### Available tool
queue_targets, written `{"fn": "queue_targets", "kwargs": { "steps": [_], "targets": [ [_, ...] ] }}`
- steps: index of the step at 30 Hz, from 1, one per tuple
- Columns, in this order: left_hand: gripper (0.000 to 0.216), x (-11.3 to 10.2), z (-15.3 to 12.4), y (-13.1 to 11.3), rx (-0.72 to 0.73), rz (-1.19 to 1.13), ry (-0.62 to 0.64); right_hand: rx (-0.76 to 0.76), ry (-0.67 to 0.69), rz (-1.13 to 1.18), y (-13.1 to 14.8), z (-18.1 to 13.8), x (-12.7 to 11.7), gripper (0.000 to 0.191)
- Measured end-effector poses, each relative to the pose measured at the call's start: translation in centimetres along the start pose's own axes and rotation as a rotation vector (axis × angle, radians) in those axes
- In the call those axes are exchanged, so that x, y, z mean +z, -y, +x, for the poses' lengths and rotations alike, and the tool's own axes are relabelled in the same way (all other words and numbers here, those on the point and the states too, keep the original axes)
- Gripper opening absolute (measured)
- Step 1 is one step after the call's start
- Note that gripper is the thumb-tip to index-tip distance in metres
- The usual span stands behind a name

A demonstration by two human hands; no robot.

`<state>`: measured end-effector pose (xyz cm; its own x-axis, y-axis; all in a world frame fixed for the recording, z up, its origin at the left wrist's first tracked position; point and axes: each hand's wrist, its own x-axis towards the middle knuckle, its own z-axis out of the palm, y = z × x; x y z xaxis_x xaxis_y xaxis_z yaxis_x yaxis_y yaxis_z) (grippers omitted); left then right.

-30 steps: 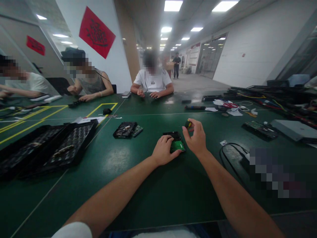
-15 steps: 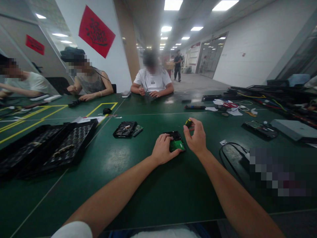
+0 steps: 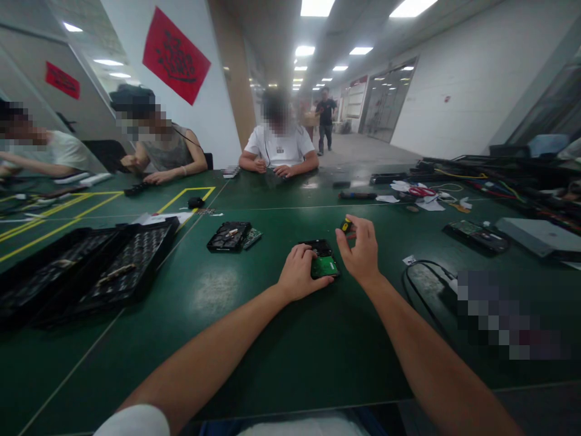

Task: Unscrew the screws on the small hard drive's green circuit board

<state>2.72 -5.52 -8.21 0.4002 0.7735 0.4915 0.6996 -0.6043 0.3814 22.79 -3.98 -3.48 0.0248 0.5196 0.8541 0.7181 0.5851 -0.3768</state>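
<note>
A black hard drive [image 3: 325, 266] with a green circuit board lies on the table in front of me. My left hand [image 3: 298, 270] grips it from the left, fingers over the far side and thumb along the near edge. Just to the right, my right hand [image 3: 359, 248] pinches a screwdriver [image 3: 346, 225] by its yellow and black handle. Its shaft and tip are too hidden to make out. Further left lies another opened black drive [image 3: 229, 236] with small parts on top and a loose circuit board [image 3: 252, 238] beside it.
An open black case [image 3: 131, 266] stands on the left. To the right are a black cable [image 3: 406, 287], a drive with a bare board [image 3: 476, 236], a grey metal box [image 3: 540, 237] and piled cables [image 3: 508, 181]. Co-workers sit across the green table [image 3: 272, 339].
The yellow and black screwdriver handle has turned slightly in my right hand. My left hand stays on the hard drive. A person in the background has stepped a little.
</note>
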Motion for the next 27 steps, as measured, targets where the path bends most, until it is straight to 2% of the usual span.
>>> {"fn": "queue_targets", "kwargs": {
  "steps": [15,23,27],
  "targets": [
    [0.062,0.09,0.02,0.12,0.008,-0.008,0.012,-0.017,0.004,0.006,0.38,0.02,-0.17,0.038],
    [0.061,0.25,-0.03,0.23,0.004,-0.001,0.012,-0.005,0.023,0.019,0.20,-0.22,0.15,0.046],
    [0.060,0.16,0.01,0.10,0.014,-0.006,0.014,-0.010,0.007,-0.006,0.35,-0.17,0.04,0.044]
  ]
}}
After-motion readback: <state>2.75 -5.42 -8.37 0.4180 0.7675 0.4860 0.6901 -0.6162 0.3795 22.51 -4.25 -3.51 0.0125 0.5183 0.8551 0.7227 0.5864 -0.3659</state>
